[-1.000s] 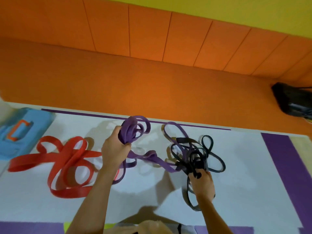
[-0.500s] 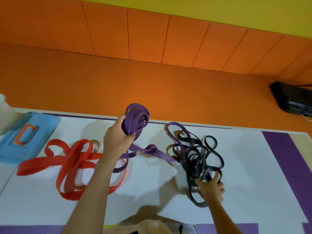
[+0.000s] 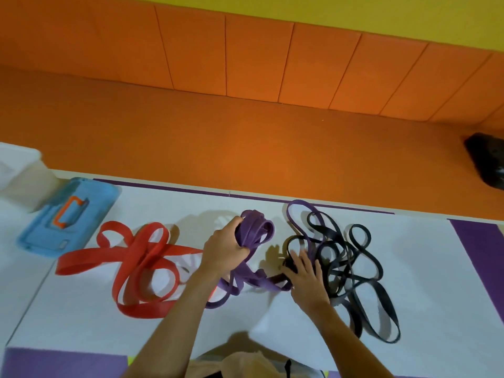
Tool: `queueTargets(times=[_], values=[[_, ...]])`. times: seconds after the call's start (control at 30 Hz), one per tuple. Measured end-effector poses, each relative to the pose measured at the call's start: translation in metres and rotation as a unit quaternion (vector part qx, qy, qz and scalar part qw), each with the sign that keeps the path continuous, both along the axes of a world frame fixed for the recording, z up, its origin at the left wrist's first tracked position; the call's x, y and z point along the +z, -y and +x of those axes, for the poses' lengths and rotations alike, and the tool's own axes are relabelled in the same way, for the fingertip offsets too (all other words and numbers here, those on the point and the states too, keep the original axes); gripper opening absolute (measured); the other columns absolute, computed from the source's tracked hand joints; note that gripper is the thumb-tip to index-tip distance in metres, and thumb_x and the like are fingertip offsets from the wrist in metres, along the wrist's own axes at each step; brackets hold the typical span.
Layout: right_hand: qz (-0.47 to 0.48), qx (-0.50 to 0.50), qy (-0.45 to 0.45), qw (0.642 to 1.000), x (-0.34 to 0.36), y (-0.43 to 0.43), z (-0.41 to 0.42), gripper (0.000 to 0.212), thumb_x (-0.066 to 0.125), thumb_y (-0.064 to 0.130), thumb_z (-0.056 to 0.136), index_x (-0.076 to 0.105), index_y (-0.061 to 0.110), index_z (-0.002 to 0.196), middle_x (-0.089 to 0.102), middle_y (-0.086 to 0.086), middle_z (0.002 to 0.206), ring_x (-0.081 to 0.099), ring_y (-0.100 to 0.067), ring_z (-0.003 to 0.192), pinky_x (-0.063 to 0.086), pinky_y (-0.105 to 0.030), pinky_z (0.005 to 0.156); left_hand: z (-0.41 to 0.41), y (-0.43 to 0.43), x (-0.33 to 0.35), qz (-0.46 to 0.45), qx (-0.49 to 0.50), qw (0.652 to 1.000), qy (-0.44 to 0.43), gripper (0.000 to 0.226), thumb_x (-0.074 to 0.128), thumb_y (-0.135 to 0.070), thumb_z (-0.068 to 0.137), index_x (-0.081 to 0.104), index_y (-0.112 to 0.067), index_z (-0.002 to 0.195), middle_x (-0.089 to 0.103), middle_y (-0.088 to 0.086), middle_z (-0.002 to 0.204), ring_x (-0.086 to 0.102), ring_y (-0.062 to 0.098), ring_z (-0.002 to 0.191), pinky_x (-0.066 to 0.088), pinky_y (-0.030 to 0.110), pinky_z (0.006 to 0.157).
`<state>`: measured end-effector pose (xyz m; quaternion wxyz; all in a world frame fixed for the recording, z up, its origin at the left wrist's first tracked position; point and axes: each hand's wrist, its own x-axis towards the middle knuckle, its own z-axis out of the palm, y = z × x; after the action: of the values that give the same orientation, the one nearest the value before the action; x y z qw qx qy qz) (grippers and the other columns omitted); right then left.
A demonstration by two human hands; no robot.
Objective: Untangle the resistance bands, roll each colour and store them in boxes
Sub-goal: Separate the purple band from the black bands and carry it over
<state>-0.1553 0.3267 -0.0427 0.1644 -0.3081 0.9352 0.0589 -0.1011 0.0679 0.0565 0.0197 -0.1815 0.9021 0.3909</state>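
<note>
L hand (image 3: 226, 249) still clamps looped purple rubber band (image 3: 256, 231); R hand (image 3: 308, 279) has shifted, fingers splayed flat, pinning tangled thin black rubber bands (image 3: 339, 264). Purple pull-out likely next.

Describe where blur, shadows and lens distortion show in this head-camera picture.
Head view: the white box and the black object at the side edges are blurred. Head view: the left hand, gripping the purple band, and the right hand cast soft shadows on the white mat. Head view: the wall seams fan outward, a wide-angle effect.
</note>
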Motion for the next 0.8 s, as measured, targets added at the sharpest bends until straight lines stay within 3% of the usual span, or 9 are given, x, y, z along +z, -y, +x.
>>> queueTargets(times=[0.17,0.3,0.4,0.5,0.57,0.6,0.67,0.73,0.8], values=[[0.081,0.101,0.024,0.991,-0.011,0.009,0.011,0.057,0.06,0.02,0.1,0.043,0.029,0.154,0.007,-0.003,0.176,-0.008,-0.031,0.162,-0.003,-0.072,0.123,0.001,0.006,-0.012,0.052,0.026,0.998,0.017,0.06,0.085,-0.02,0.077,0.055,-0.031,0.128,0.071,-0.009,0.099,0.071,0.017,0.086,0.065,0.039,0.079],[0.032,0.127,0.007,0.991,-0.009,0.026,0.021,0.03,0.061,0.019,0.1,0.07,0.024,0.128,0.042,0.001,0.164,0.012,-0.028,0.162,-0.012,-0.071,0.12,0.009,0.004,-0.025,0.075,0.044,0.996,0.023,0.059,0.086,-0.023,0.077,0.055,-0.034,0.127,0.072,-0.012,0.102,0.071,0.015,0.088,0.064,0.033,0.077],[-0.043,0.164,-0.065,0.983,-0.004,0.03,0.03,0.02,0.08,0.011,0.082,0.077,0.023,0.097,0.078,0.004,0.114,0.057,-0.024,0.139,0.009,-0.064,0.127,0.015,0.004,-0.036,0.089,0.055,0.994,0.036,0.055,0.081,-0.02,0.075,0.056,-0.035,0.122,0.071,-0.013,0.097,0.07,0.015,0.086,0.061,0.031,0.073],[-0.135,0.163,-0.113,0.971,0.009,0.032,0.033,0.022,0.085,0.004,0.072,0.078,0.015,0.09,0.08,-0.005,0.098,0.074,-0.022,0.114,0.031,-0.049,0.124,0.015,-0.003,-0.04,0.142,0.051,0.987,0.047,0.052,0.075,-0.026,0.069,0.059,-0.033,0.118,0.072,-0.012,0.098,0.069,0.015,0.087,0.06,0.033,0.074],[-0.203,0.111,-0.111,0.967,0.023,0.032,0.034,0.026,0.087,0.003,0.072,0.076,0.011,0.094,0.078,-0.007,0.087,0.078,-0.028,0.099,0.056,-0.049,0.102,0.011,-0.01,-0.044,0.192,0.06,0.978,0.046,0.049,0.073,-0.023,0.065,0.059,-0.034,0.111,0.071,-0.011,0.095,0.07,0.015,0.087,0.056,0.028,0.07],[-0.24,0.074,-0.099,0.963,0.032,0.033,0.035,0.028,0.087,0.002,0.074,0.075,0.01,0.099,0.076,-0.009,0.084,0.079,-0.033,0.092,0.064,-0.046,0.079,0.01,-0.014,-0.046,0.211,0.066,0.974,0.046,0.047,0.073,-0.02,0.065,0.06,-0.035,0.108,0.072,-0.011,0.094,0.07,0.016,0.087,0.054,0.025,0.068],[-0.322,0.022,-0.073,0.944,0.051,0.035,0.036,0.028,0.083,-0.001,0.079,0.073,0.01,0.103,0.074,-0.009,0.08,0.075,-0.034,0.07,0.06,-0.038,0.053,0.005,-0.018,-0.049,0.233,0.07,0.969,0.049,0.046,0.075,-0.016,0.063,0.061,-0.036,0.103,0.072,-0.01,0.092,0.071,0.017,0.085,0.054,0.023,0.066],[-0.39,0.017,-0.098,0.915,0.07,0.038,0.039,0.029,0.081,-0.007,0.08,0.074,0.011,0.101,0.072,-0.005,0.074,0.069,-0.025,0.061,0.061,-0.032,0.058,0.001,-0.017,-0.051,0.242,0.068,0.967,0.051,0.045,0.074,-0.016,0.061,0.063,-0.033,0.102,0.072,-0.006,0.093,0.071,0.02,0.087,0.06,0.032,0.072],[-0.414,0.057,-0.163,0.894,0.085,0.04,0.043,0.022,0.073,-0.007,0.087,0.077,0.009,0.102,0.074,-0.003,0.078,0.068,-0.02,0.065,0.064,-0.047,0.083,0.0,-0.011,-0.052,0.261,0.081,0.961,0.049,0.043,0.074,-0.015,0.064,0.064,-0.032,0.102,0.074,-0.003,0.095,0.072,0.021,0.087,0.062,0.035,0.076]])
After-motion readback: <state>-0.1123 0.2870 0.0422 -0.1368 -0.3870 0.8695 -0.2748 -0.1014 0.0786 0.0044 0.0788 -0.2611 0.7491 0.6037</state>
